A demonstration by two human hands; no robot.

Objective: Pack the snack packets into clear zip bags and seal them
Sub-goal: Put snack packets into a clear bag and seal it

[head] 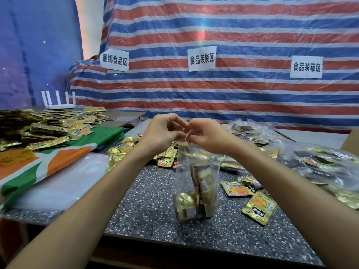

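Closest in, at lower middle of the frame, the clear zip bag (196, 183) hangs upright over the speckled bench (147, 200). A few gold snack packets (194, 202) are bunched at its bottom, and I can't tell if it touches the surface. At its top edge the left hand (161, 133) and right hand (207, 136) each pinch the plastic, fingertips nearly meeting. Looks like the sealing step for this bag to me. The next move probably needs the zip lined up and pressed shut along its whole width. Loose packets (259, 207) lie to the right, filled bags (320, 166) sit at the right edge, and a striped tarp (233, 94) hangs behind.
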